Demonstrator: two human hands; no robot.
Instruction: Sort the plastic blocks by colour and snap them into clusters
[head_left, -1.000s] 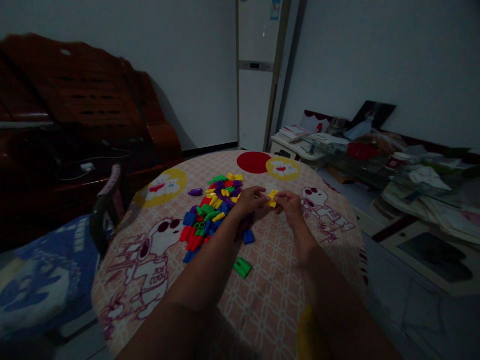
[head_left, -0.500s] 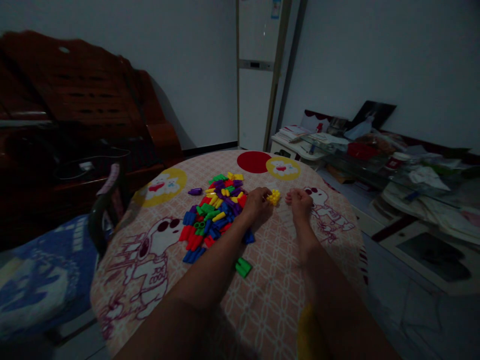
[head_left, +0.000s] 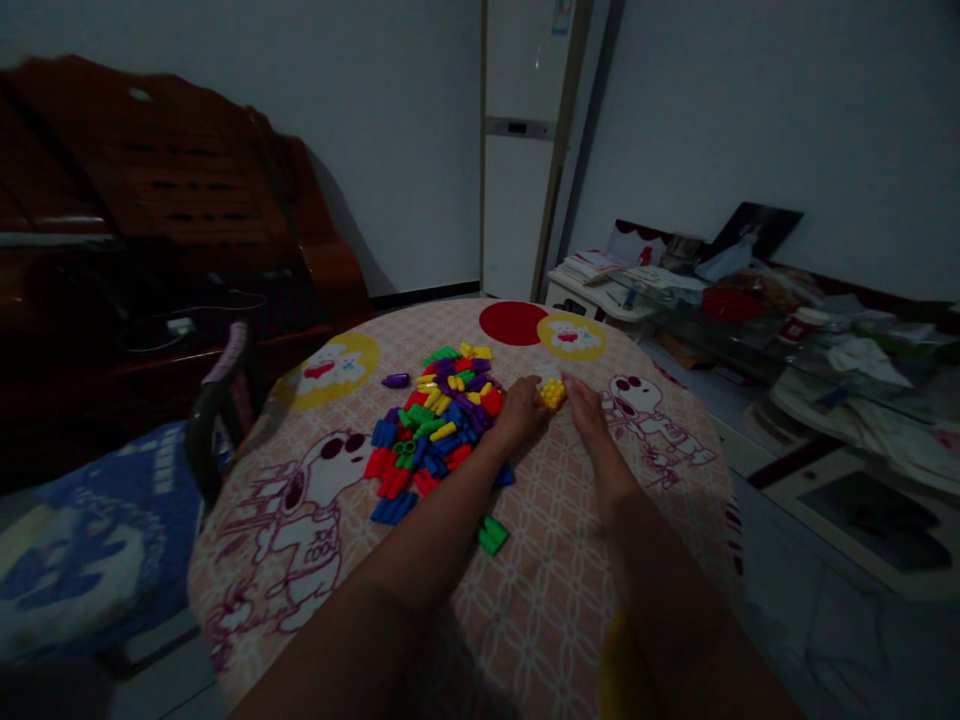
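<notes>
A small yellow block cluster [head_left: 553, 392] stands on the round table's patterned cloth [head_left: 570, 560]. My left hand [head_left: 520, 406] touches its left side with curled fingers. My right hand [head_left: 584, 407] touches its right side, fingers stretched toward it. Just left of my left hand lies a heap of coloured plastic blocks [head_left: 435, 425] in red, blue, green, yellow and purple. A green block pair [head_left: 492, 534] lies apart, nearer me, between my forearms. A single purple block [head_left: 394, 380] sits at the heap's far left.
A dark chair back [head_left: 217, 410] stands at the table's left edge, with a blue cushion [head_left: 82, 540] beyond it. A wooden sofa [head_left: 165, 230] fills the left. A white standing air conditioner [head_left: 525, 150] is behind. A cluttered low table [head_left: 757, 320] is at the right.
My hands held the yellow cluster above the table, then lowered it onto the cloth. My right hand drew away half a second ago and now touches it again.
</notes>
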